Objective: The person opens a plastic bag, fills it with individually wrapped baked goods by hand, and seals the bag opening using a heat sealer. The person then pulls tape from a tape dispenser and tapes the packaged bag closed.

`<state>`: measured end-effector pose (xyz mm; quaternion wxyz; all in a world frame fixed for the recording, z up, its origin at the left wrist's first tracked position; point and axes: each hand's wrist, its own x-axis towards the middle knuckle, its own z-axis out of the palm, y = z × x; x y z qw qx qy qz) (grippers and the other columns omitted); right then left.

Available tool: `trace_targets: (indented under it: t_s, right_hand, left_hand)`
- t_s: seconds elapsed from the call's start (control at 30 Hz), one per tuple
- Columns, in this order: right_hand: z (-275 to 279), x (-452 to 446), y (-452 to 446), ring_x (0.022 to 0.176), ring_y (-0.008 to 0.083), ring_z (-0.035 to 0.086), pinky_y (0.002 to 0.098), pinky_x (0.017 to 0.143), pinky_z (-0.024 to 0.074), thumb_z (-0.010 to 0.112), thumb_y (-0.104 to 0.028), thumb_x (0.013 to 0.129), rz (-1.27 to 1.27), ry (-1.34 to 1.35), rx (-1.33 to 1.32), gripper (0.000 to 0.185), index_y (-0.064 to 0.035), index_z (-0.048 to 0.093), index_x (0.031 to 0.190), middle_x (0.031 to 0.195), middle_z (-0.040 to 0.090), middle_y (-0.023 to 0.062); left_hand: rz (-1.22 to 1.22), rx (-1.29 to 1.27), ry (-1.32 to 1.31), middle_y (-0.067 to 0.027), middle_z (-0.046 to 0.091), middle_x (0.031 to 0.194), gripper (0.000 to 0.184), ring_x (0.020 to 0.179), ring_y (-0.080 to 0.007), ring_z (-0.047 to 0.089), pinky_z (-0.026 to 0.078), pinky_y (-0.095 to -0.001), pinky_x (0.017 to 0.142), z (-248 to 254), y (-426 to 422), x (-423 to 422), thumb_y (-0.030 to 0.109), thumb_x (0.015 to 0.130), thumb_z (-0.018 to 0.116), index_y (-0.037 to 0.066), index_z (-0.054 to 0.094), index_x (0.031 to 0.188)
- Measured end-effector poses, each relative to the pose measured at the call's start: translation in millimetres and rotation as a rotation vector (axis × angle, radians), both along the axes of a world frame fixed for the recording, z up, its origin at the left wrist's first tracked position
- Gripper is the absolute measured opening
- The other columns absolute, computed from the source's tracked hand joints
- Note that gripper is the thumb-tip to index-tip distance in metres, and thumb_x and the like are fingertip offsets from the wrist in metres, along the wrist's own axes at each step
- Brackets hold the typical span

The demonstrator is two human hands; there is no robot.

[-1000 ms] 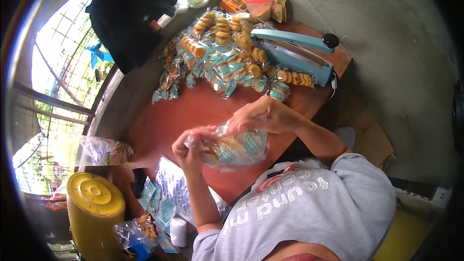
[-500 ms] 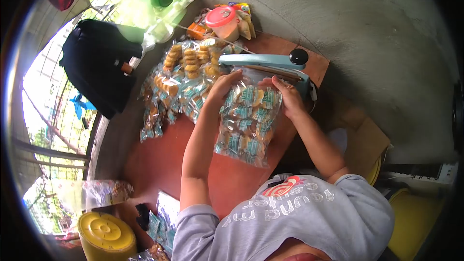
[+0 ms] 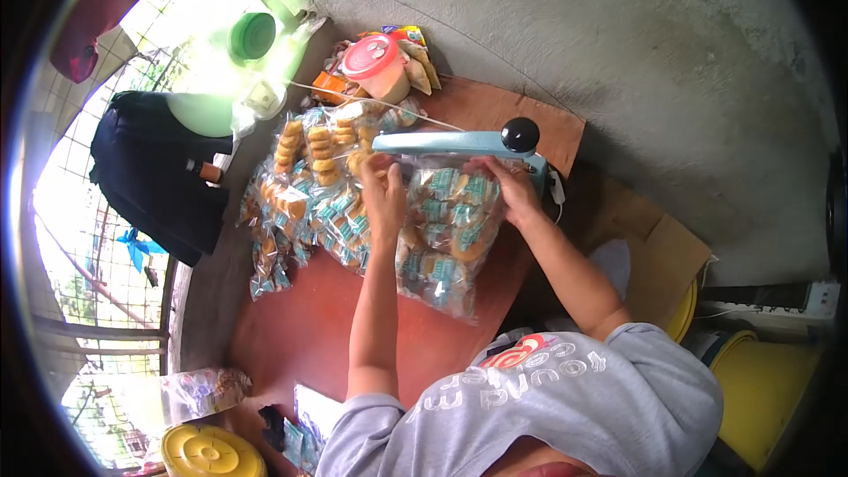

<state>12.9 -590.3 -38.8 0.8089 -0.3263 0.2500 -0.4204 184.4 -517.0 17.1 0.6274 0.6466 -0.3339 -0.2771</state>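
Note:
A large clear plastic bag of small biscuit packs with teal labels [image 3: 450, 234] hangs below the light-blue heat sealer [image 3: 442, 142]. Its upper edge lies along the sealer, beneath the long arm with a black knob. At the bag's upper left corner is my left hand [image 3: 384, 199], closed on the film, with thumb and fingertips near the sealer. My right hand [image 3: 514, 190] grips the upper right corner, close to the knob end. Many loose biscuit packs [image 3: 322, 194] are piled to the left of the bag and sealer.
Behind the pile stands a pink-lidded tub [image 3: 375, 66] beside snack packets. Dark cloth [image 3: 150, 172] hangs at the barred window. A yellow lid [image 3: 212, 452] is at lower left. The red-brown table [image 3: 300, 327] meets a concrete wall [image 3: 618, 44]. Cardboard [image 3: 662, 256] lies at right.
The bag went from lying sideways over the table to hanging upright, and its top has moved up to the sealer. Both hands shifted to its upper corners. The camera view has also shifted.

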Motion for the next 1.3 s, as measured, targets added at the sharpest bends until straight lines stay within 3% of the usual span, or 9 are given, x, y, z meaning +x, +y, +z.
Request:
trace_targets:
  t_s: [0.1,0.27,0.33,0.47,0.7,0.97,1.1,1.17,1.3]
  right_hand:
    - [-9,3,-2,0.09,0.0198,0.058,0.0322,0.082,0.045,0.057,-0.026,0.084,-0.006,0.018,-0.008,0.028,0.0001,0.061,0.094,0.094,0.063,0.0119]
    - [4,5,1,0.085,0.0138,0.058,0.0273,0.08,0.043,0.054,-0.023,0.086,0.002,0.028,0.11,0.023,-0.0023,0.064,0.086,0.088,0.064,0.0055]
    - [0,4,0,0.089,0.0166,0.057,0.0297,0.082,0.0445,0.051,-0.024,0.087,0.022,0.038,-0.002,0.027,0.0003,0.063,0.092,0.095,0.062,0.0085]
    - [-3,3,-1,0.09,0.0155,0.057,0.029,0.082,0.0442,0.05,-0.022,0.087,0.026,0.021,0.043,0.026,0.0001,0.063,0.091,0.094,0.062,0.0071]
    - [7,7,3,0.085,0.0125,0.055,0.0267,0.081,0.0412,0.049,-0.021,0.088,-0.009,0.006,0.064,0.024,-0.0028,0.065,0.086,0.089,0.063,0.004]
    - [10,-25,-4,0.082,0.0154,0.059,0.0321,0.069,0.048,0.052,-0.038,0.085,0.052,0.224,0.11,0.041,-0.0021,0.057,0.103,0.094,0.062,0.0062]
    - [63,-63,-4,0.096,0.0213,0.058,0.0348,0.079,0.0469,0.04,-0.036,0.091,-0.167,0.446,-0.183,0.044,-0.001,0.051,0.114,0.108,0.059,0.0103]
    - [100,-47,-10,0.095,0.0236,0.058,0.0335,0.084,0.0444,0.039,-0.022,0.092,-0.558,0.527,-0.891,0.035,0.0019,0.049,0.116,0.108,0.059,0.0126]
    - [108,-25,-36,0.09,0.0303,0.058,0.0373,0.08,0.0446,0.043,-0.009,0.083,-0.265,0.895,-1.32,0.034,0.0038,0.049,0.114,0.095,0.062,0.0171]
  left_hand:
    - [0.195,-0.278,-0.412,-0.0099,0.06,0.086,0.017,0.082,-0.0161,0.058,0.047,-0.0274,0.074,26,-14,-11,0.003,0.082,0.054,-0.004,0.054,0.097]
    - [-0.68,-0.144,-0.402,-0.0082,0.062,0.092,0.021,0.084,-0.0165,0.06,0.048,-0.029,0.073,39,-110,11,0.006,0.079,0.056,0.001,0.059,0.1]
    - [-1.225,0.377,-0.755,-0.0065,0.064,0.089,0.022,0.083,-0.0152,0.06,0.048,-0.0296,0.073,33,-141,19,0.01,0.079,0.055,0.005,0.063,0.099]
    - [-1.271,0.937,-0.557,-0.0052,0.064,0.092,0.026,0.079,-0.0135,0.059,0.049,-0.029,0.071,6,-169,24,0.014,0.08,0.055,0.008,0.063,0.103]
    - [-1.345,1.03,-0.319,-0.0048,0.064,0.091,0.029,0.077,-0.0132,0.059,0.049,-0.0288,0.067,15,-169,27,0.013,0.081,0.054,0.004,0.061,0.107]
    - [-1.292,0.853,-0.883,-0.0054,0.065,0.087,0.023,0.075,-0.0124,0.057,0.044,-0.0275,0.07,22,-159,30,0.014,0.078,0.057,0.007,0.065,0.098]
    - [-1.26,0.809,-0.92,-0.0072,0.066,0.085,0.023,0.074,-0.0124,0.057,0.045,-0.0283,0.068,24,-156,29,0.015,0.077,0.056,0.009,0.066,0.097]
    - [-1.275,0.771,-0.915,-0.0084,0.066,0.084,0.022,0.072,-0.0123,0.058,0.045,-0.0294,0.067,18,-159,33,0.017,0.077,0.056,0.009,0.066,0.096]
    - [-1.285,0.708,-0.917,-0.0074,0.066,0.083,0.022,0.071,-0.0132,0.059,0.046,-0.0304,0.065,10,-161,38,0.017,0.076,0.058,0.01,0.067,0.095]
